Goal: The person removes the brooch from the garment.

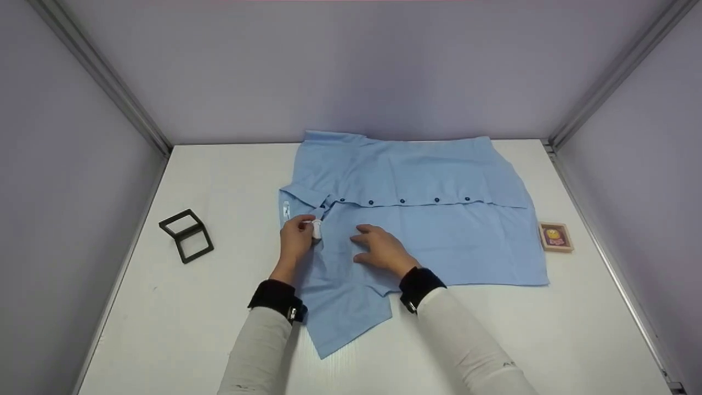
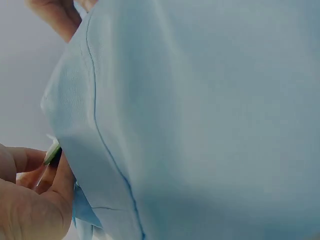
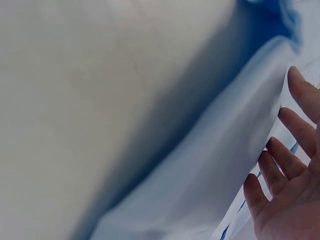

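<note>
Nearest the camera, two white sleeves with black cuffs reach onto the white table (image 1: pixel 164 307). At the grip itself, the left hand (image 1: pixel 296 237) curls its fingers and thumb round a small white object (image 1: pixel 316 229), pinching it against the light blue shirt (image 1: pixel 439 230) near the collar. Just to the right of that grip, the right hand (image 1: pixel 381 249) lies flat on the cloth with fingers straight, holding nothing. Beyond both hands runs the row of dark buttons (image 1: pixel 403 201). Well left of the grip stands a black frame stand (image 1: pixel 186 236); far to the right, at the shirt's edge, lies a small wooden tile (image 1: pixel 555 237).
</note>
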Demonstrator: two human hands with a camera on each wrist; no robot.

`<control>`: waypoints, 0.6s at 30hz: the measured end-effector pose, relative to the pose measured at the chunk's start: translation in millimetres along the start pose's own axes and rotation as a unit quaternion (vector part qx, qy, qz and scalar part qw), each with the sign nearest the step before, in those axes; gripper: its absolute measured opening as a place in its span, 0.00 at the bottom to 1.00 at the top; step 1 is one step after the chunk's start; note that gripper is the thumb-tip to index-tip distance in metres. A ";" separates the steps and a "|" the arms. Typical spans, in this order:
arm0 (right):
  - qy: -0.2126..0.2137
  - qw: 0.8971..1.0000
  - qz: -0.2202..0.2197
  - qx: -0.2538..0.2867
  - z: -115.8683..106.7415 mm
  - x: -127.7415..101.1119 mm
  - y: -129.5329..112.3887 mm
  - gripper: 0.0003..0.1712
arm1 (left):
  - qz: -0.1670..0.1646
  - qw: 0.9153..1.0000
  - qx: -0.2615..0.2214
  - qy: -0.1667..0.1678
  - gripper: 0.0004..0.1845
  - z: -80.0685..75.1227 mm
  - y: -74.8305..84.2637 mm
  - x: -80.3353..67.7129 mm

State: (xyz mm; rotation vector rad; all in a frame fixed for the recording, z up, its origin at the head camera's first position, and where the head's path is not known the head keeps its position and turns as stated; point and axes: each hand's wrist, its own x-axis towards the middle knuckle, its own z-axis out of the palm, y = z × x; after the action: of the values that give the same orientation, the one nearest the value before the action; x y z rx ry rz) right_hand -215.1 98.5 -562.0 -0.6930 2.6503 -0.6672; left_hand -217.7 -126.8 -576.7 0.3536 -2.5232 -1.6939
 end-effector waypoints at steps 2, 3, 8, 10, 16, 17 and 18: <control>0.000 1.000 -0.001 0.001 -0.1 -0.8 0.2 0.28 | -0.027 0.999 -0.040 -0.005 0.14 0.6 -0.5 0.4; 0.000 1.000 -0.002 0.002 -0.1 -1.1 0.3 0.28 | -0.041 0.997 -0.064 -0.009 0.14 1.0 -0.7 0.2; 0.012 1.000 -0.011 -0.006 0.0 -1.3 0.6 0.28 | -0.115 0.973 -0.201 -0.017 0.15 2.2 -1.4 -2.1; 0.017 1.000 -0.015 -0.006 -0.2 -0.6 0.1 0.26 | -0.145 0.958 -0.248 -0.020 0.15 2.1 -2.0 -2.4; 0.044 0.999 -0.030 -0.005 2.5 6.4 -5.3 0.17 | -0.208 0.924 -0.318 -0.040 0.17 -0.4 -3.6 -1.2; 0.051 0.998 -0.031 -0.002 3.9 8.2 -6.8 0.15 | -0.213 0.921 -0.324 -0.042 0.17 -0.6 -4.3 -0.9; 0.059 0.998 -0.031 0.005 5.2 10.2 -8.6 0.14 | -0.217 0.918 -0.328 -0.045 0.17 -0.8 -4.7 -0.8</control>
State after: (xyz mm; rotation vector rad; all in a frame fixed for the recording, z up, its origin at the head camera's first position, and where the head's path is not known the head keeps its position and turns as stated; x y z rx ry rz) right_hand -218.1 84.7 -563.8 -0.7582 2.7390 -0.7608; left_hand -216.1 -129.0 -580.7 0.8182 -1.8299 -2.6267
